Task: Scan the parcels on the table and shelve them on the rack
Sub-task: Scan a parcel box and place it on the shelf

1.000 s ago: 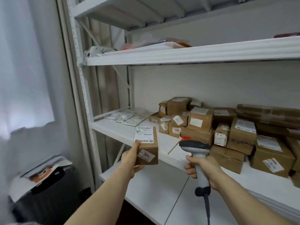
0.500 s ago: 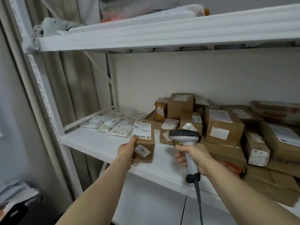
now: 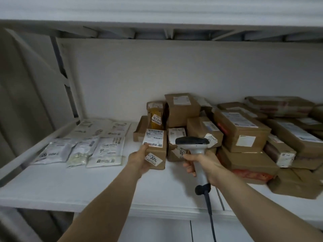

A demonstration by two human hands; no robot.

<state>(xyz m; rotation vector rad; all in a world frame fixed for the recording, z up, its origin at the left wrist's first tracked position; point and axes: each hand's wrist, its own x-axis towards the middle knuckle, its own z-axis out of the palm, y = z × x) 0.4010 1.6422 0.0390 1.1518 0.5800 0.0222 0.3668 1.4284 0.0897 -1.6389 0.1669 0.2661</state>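
My left hand (image 3: 139, 160) grips a small brown cardboard parcel (image 3: 158, 151) with a white shipping label on top and a "301" sticker on its front. The parcel rests on or just above the white rack shelf (image 3: 70, 186), at the left edge of a pile of cardboard parcels (image 3: 241, 133); whether it touches the shelf I cannot tell. My right hand (image 3: 204, 165) holds a grey handheld barcode scanner (image 3: 194, 144) by its handle, head pointing left, with the cable hanging down over the shelf edge.
Several white plastic mailer bags (image 3: 78, 151) lie flat on the left part of the shelf. The upper shelf's underside (image 3: 157, 27) spans overhead. A rack upright (image 3: 66, 84) and a curtain (image 3: 26, 102) stand at the left. A lower shelf (image 3: 157, 231) shows below.
Both hands moved forward into the rack. The parcel went from in front of the shelf edge to a spot against the pile, and the view closed in on the middle shelf.
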